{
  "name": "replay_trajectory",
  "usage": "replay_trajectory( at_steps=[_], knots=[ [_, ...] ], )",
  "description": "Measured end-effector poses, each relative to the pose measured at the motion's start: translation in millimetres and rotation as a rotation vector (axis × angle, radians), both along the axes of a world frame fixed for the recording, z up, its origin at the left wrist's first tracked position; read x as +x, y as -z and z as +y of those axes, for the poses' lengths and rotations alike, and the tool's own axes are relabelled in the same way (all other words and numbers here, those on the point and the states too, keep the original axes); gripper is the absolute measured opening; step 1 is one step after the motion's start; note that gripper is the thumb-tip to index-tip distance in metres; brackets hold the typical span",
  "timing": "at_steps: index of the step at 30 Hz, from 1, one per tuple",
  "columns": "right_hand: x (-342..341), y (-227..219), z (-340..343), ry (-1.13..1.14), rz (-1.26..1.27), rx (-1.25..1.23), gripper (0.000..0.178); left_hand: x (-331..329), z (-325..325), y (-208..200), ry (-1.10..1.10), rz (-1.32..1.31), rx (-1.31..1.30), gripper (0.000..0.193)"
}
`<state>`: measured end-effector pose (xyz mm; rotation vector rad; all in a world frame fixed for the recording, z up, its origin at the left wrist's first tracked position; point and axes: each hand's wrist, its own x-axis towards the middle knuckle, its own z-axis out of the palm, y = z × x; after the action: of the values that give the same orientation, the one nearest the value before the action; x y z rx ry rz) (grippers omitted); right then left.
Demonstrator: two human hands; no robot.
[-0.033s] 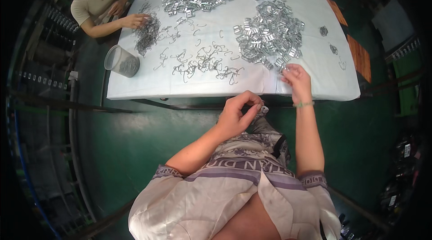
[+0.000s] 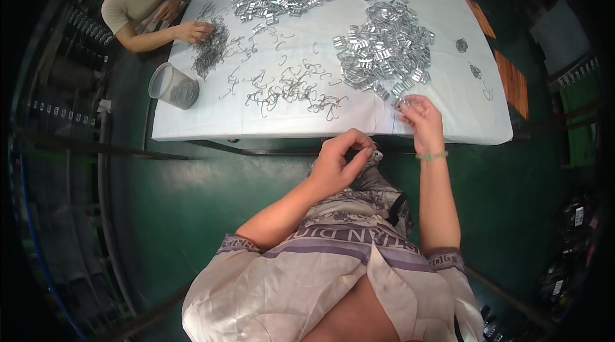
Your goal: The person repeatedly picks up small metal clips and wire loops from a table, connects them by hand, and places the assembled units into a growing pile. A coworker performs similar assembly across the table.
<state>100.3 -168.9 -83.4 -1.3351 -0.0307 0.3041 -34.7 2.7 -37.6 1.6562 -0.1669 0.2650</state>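
Observation:
My right hand (image 2: 421, 121) is at the near edge of a large heap of small silver metal clips (image 2: 384, 47). Its thumb and fingers are closed on one silver metal clip (image 2: 401, 103) at the heap's lower tip. Just off the table's front edge, my left hand (image 2: 343, 157) is closed in a pinch above my lap. Whatever its fingertips hold is too small to make out. Loose bent wire hooks (image 2: 291, 89) lie scattered on the white-covered table (image 2: 237, 121), left of the clips.
A person (image 2: 144, 5) at the far left reaches a hand into a dense pile of wire hooks (image 2: 210, 50). Near the left corner stands a translucent plastic tub (image 2: 173, 87) with grey contents. Small wire clusters (image 2: 475, 71) lie at the right. A wooden board (image 2: 511, 82) borders the table.
My right hand has drawn slightly down toward the table's front edge, with the clip at its fingertips. My left hand has hardly moved.

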Motion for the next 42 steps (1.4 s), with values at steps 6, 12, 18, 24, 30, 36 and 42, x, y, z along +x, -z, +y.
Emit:
replay_trajectory(
  at_steps=[6,12,18,24,30,36,42],
  knots=[
    [-64,-40,17,-0.082,0.057,0.203,0.02,4,-6,-6,-0.046,0.06,0.002,0.005],
    [-86,-53,26,-0.039,-0.076,0.106,0.02,3,-9,-3,-0.143,0.059,0.043,0.005],
    [-93,-52,32,-0.007,-0.224,0.0,0.021,2,-10,-1,-0.2,0.047,0.077,0.005],
    [-100,-51,37,0.039,-0.27,-0.03,0.021,1,-13,-2,-0.285,0.013,0.141,0.007],
    [-111,-49,46,0.126,-0.442,-0.075,0.021,1,-13,-10,-0.334,-0.116,0.409,0.007],
    [-108,-44,41,0.13,-0.557,-0.099,0.021,-4,-12,2,-0.152,0.055,0.051,0.006],
    [-104,-43,34,0.037,-0.49,-0.036,0.019,-2,4,12,0.108,0.163,-0.243,0.005]
  ],
)
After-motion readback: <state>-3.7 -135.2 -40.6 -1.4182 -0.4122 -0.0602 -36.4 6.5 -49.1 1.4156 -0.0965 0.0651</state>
